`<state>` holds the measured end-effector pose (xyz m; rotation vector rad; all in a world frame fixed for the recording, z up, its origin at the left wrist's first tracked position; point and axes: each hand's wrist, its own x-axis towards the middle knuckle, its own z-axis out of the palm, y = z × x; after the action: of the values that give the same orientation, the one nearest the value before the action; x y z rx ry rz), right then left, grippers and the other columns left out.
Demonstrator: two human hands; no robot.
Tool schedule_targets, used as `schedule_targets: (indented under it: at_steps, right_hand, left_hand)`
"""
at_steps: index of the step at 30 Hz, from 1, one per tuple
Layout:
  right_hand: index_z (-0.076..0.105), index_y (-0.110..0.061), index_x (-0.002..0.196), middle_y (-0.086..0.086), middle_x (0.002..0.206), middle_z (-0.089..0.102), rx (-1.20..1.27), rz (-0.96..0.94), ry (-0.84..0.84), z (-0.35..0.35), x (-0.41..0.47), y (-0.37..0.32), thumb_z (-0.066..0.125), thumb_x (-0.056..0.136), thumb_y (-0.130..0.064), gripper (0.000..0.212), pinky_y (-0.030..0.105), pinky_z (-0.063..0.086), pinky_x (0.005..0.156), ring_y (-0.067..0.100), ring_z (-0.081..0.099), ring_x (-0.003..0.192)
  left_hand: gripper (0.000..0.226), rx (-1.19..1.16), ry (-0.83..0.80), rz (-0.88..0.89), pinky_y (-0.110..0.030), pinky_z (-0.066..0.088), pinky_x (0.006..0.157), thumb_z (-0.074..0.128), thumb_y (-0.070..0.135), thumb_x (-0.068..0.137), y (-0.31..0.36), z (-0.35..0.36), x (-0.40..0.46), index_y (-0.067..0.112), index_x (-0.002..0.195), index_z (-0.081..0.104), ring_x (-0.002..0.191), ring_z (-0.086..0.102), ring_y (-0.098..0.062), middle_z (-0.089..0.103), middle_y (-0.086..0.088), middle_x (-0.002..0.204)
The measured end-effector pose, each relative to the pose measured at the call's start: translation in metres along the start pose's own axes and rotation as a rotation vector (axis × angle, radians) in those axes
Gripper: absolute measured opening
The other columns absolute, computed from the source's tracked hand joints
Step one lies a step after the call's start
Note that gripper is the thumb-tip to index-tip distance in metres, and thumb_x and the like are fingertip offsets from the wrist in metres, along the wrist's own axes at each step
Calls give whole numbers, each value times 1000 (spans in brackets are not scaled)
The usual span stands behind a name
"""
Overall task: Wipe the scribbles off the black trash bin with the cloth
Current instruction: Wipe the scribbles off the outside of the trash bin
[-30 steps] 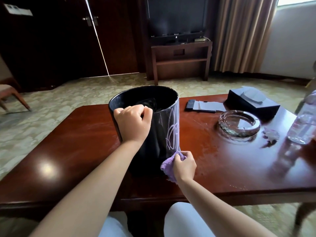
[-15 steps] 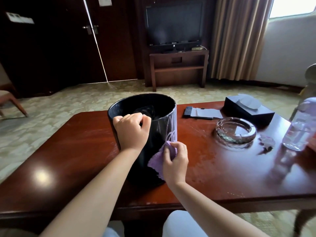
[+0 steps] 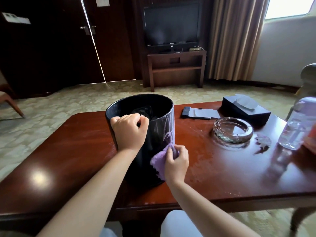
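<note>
Two hands: left hand (image 3: 127, 131) clutching one bin (image 3: 154, 134) rim, right hand (image 3: 177, 162) pinching one cloth (image 3: 159, 159).

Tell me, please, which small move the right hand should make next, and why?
Probably slide the purple cloth upward along the black trash bin. The right hand presses it low on the wall, while pale scribbles remain just above it. The left hand has a grip on the rim, so the bin should stay steady.
</note>
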<state>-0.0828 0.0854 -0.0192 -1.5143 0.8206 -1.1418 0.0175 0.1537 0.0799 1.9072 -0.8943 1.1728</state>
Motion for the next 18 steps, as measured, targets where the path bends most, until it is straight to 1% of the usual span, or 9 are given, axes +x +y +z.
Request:
schedule_targets:
  at_steps: [2, 4, 6, 8, 9, 11, 13, 16, 18]
  right_hand:
    - [57, -13, 86, 6, 93, 59, -68, 215, -69, -1, -10, 29, 58, 89, -16, 4, 20, 34, 71, 18, 56, 86]
    - [59, -13, 92, 9, 99, 62, -155, 354, -123, -4, -14, 42, 56, 89, -19, 7, 24, 35, 73, 22, 58, 91]
    - [59, -13, 91, 7, 99, 61, -139, 289, -83, -4, -8, 27, 57, 88, -17, 6, 22, 34, 71, 20, 57, 89]
    - [59, -13, 87, 3, 94, 59, -21, 104, -32, -3, 3, -8, 59, 88, -15, 3, 18, 34, 70, 14, 54, 85]
    - [59, -14, 87, 0, 92, 59, 37, 29, -17, -2, 9, -27, 60, 88, -16, 2, 17, 36, 71, 11, 54, 84]
    - [61, -17, 87, -4, 91, 60, 111, -34, -8, 1, 19, -51, 61, 88, -17, 1, 15, 41, 76, 6, 55, 85]
    - [61, -18, 88, -4, 91, 62, 133, 2, -2, 3, 20, -52, 61, 89, -19, 1, 18, 43, 77, 8, 57, 86]
    - [59, -16, 87, 3, 94, 63, 80, 158, -7, 3, 3, -21, 60, 89, -20, 4, 18, 37, 71, 16, 58, 89]
    - [59, -15, 89, 6, 96, 62, 30, 229, -19, 2, -5, -11, 59, 89, -20, 5, 19, 35, 72, 20, 58, 93]
  left_hand:
    - [34, -6, -1, 1, -30, 15, 60, 43, 22, 78, 0, 0, 0, 22, 50, 25, 44, 24, -13, 22, 10, 45]
    - [34, -11, -4, 1, -31, 15, 60, 43, 22, 79, 1, -2, 0, 22, 50, 24, 44, 24, -13, 22, 10, 45]
    - [35, -14, -2, 2, -31, 16, 59, 44, 22, 79, 1, -2, 0, 22, 51, 24, 45, 23, -13, 21, 10, 45]
    - [35, -15, 0, -1, -31, 17, 59, 44, 21, 80, 1, -2, 0, 22, 51, 24, 45, 24, -13, 21, 10, 46]
    - [35, -18, -1, -3, -31, 18, 59, 44, 21, 80, 1, -2, -1, 22, 51, 24, 45, 24, -13, 21, 10, 46]
    - [36, -30, -4, -3, -31, 19, 60, 45, 22, 81, 2, -2, -1, 22, 51, 24, 44, 24, -13, 21, 10, 46]
    - [36, -42, -12, -1, -31, 19, 60, 45, 23, 82, 2, -3, -1, 22, 52, 25, 44, 25, -13, 22, 11, 46]
    - [37, -52, -22, -11, -28, 16, 61, 44, 25, 83, 2, -5, -1, 21, 52, 26, 44, 25, -12, 23, 12, 46]
    - [37, -66, -33, -24, -28, 18, 62, 44, 26, 84, 2, -6, -2, 21, 52, 26, 44, 26, -12, 23, 12, 47]
